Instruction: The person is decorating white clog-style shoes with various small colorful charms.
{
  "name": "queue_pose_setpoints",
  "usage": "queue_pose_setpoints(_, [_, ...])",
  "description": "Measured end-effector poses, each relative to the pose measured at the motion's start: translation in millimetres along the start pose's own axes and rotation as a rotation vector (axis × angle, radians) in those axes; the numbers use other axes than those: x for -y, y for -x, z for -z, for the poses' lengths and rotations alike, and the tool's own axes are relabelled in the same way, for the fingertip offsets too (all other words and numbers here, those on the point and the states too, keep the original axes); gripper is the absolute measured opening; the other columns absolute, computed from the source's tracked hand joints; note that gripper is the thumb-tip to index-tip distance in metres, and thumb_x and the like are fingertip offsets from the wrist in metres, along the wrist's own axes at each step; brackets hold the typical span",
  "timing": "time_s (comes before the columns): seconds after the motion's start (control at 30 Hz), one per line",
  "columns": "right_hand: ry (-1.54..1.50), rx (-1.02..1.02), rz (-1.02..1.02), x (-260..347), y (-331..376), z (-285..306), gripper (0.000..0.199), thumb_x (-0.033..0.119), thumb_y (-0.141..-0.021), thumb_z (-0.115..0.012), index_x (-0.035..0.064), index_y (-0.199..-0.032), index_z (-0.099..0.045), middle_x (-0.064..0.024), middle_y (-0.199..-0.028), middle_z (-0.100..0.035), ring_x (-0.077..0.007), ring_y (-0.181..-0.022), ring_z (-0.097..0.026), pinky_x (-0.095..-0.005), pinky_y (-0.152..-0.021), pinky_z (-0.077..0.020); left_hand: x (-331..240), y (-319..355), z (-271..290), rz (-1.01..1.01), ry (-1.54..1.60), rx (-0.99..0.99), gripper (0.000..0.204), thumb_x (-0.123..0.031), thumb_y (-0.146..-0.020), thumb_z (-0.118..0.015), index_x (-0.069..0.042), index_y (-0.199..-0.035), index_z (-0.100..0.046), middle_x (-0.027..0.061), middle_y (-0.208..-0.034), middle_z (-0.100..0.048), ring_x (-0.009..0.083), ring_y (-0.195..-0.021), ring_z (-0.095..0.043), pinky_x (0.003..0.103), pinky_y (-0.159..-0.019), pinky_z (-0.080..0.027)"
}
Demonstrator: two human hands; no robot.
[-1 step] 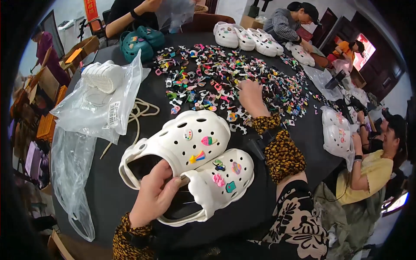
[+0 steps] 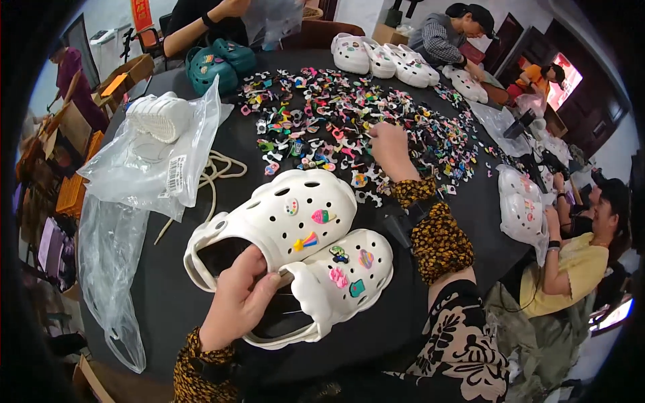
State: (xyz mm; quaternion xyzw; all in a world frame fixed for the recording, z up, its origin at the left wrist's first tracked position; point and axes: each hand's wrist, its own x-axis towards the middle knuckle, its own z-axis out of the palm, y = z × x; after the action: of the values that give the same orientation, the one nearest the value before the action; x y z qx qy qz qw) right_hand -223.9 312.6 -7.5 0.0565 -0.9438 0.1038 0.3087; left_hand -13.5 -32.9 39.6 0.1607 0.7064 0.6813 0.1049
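A pair of white clogs lies in front of me, toes pointing to the upper right. My left hand grips the left clog by its opening edge, fingers inside and thumb outside. That clog carries a paint palette charm, a pink and green charm and a rainbow star charm. Several charms also sit on the right clog, which rests against the first. Over a wide pile of small colourful shoe charms, my right hand has its fingers drawn together. Whatever is between those fingertips is too small to make out.
A clear plastic bag and a bagged white clog lie left, beside a pale cord. Teal clogs and white clogs stand at the far edge. Several people work around the dark table, one holding bagged clogs at right.
My right hand has shifted slightly over the charms, its fingers drawn closer together. My left hand and the clogs stay almost in place.
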Motion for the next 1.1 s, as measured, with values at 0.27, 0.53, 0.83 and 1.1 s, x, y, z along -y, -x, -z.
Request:
queue_pose_setpoints(0.27, [-0.9,0.228,-0.396,19,12,79,0.013,0.003,-0.082,-0.062,-0.0031,-0.093,-0.065,-0.0049,-0.097,-0.066,-0.0085,-0.082,-0.058,-0.0223,-0.073,-0.0451,6,-4,0,-0.081,-0.024,0.021,0.032,0.001,-0.089,-0.051,0.008,-0.12,-0.046,0.0119,-0.097,-0.066,0.0115,-0.089,-0.061,0.025,-0.078,-0.048])
queue_pose_setpoints(0.53, [-1.211,0.256,-0.357,33,58,129,0.011,0.001,-0.087,-0.058,0.005,-0.097,-0.06,-0.0008,-0.085,-0.06,-0.0078,-0.073,-0.055,-0.0223,-0.063,-0.0464,12,-5,0,-0.165,-0.059,-0.006,0.032,0.001,-0.088,-0.05,0.008,-0.119,-0.047,0.0083,-0.094,-0.065,0.008,-0.084,-0.058,0.023,-0.074,-0.047])
queue_pose_setpoints(0.83, [-1.449,0.208,-0.126,61,91,162,0.012,-0.006,-0.085,-0.058,0.0025,-0.093,-0.06,-0.0104,-0.101,-0.061,-0.0163,-0.078,-0.06,-0.0313,-0.069,-0.0529,1,-2,-5,-0.142,-0.034,0.015,0.032,0.001,-0.091,-0.048,0.008,-0.122,-0.046,0.0099,-0.102,-0.065,0.0097,-0.094,-0.059,0.023,-0.082,-0.047])
queue_pose_setpoints(1.1, [-1.551,0.292,0.032,94,95,169,0.007,-0.003,-0.086,-0.061,0.003,-0.092,-0.061,-0.0084,-0.101,-0.061,-0.0136,-0.086,-0.06,-0.0272,-0.075,-0.0537,-2,-3,-4,-0.108,-0.022,0.055,0.032,0.0,-0.089,-0.048,0.007,-0.121,-0.047,0.0097,-0.107,-0.063,0.0109,-0.095,-0.059,0.023,-0.081,-0.047])
